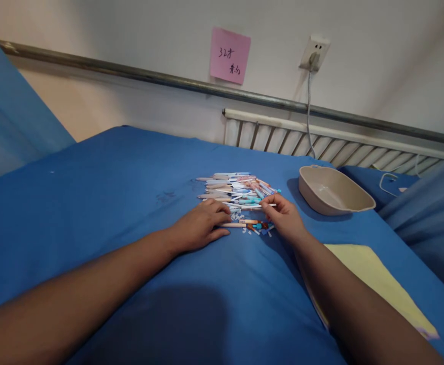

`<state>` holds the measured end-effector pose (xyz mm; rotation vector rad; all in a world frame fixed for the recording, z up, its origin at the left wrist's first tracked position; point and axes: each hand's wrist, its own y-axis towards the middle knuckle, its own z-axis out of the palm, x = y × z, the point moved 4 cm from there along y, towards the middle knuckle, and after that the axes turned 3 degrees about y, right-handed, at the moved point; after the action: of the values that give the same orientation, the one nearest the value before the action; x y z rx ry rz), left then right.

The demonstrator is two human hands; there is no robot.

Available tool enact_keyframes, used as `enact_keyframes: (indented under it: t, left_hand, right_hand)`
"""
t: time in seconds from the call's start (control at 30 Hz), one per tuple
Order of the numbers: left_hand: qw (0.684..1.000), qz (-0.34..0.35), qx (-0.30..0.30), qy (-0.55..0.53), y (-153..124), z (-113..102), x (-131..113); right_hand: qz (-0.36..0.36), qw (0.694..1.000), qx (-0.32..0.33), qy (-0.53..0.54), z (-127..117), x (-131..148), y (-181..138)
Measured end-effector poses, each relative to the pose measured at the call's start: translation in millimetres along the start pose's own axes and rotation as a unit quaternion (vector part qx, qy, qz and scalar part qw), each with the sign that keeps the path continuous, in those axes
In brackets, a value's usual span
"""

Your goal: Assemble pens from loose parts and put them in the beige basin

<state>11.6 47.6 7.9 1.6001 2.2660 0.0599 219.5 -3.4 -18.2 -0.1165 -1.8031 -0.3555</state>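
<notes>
A heap of several thin pens and pen parts [237, 190] in white, pink and blue lies on the blue cloth [111, 192]. My left hand [201, 225] rests palm down at the heap's near left edge, fingers curled over a pale pen [234, 224]. My right hand [285, 215] sits at the heap's near right, its thumb and fingers pinched on a white pen [252, 206] that points left. Small caps and loose bits [258, 228] lie between the two hands.
A beige oval basin [332, 191] stands just right of the heap. A yellow sheet [377, 279] lies under my right forearm. Behind are a white radiator [321, 142], a wall socket with a cable [313, 53], a pink note [229, 56] and a metal rail.
</notes>
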Motion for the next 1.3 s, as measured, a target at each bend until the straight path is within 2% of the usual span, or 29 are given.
enact_keyframes:
  t: [0.13,0.33,0.47,0.57,0.67,1.3]
  left_hand:
    - [1.000,-0.013,-0.003,0.003,1.5,3.1,-1.7]
    - [1.000,-0.008,-0.005,0.007,2.2,3.2,-2.6]
    - [0.997,-0.067,-0.047,-0.007,-0.5,-3.8,6.2]
    - [0.992,-0.101,-0.072,-0.017,-3.4,-7.5,12.5]
    - [0.990,-0.106,-0.087,-0.021,-4.9,-8.8,14.2]
    - [0.986,-0.125,-0.104,-0.021,-5.5,-10.3,17.3]
  right_hand:
    - [0.040,0.995,0.010,0.092,6.3,-2.9,1.7]
    - [0.030,0.991,-0.006,0.132,2.8,-5.0,2.2]
    - [0.016,0.988,-0.010,0.150,2.0,-2.1,2.7]
    - [0.002,0.989,-0.021,0.148,0.8,3.3,2.3]
    - [-0.010,0.991,-0.040,0.131,-1.4,8.6,1.3]
    - [-0.029,0.995,-0.041,0.088,-4.4,5.8,2.2]
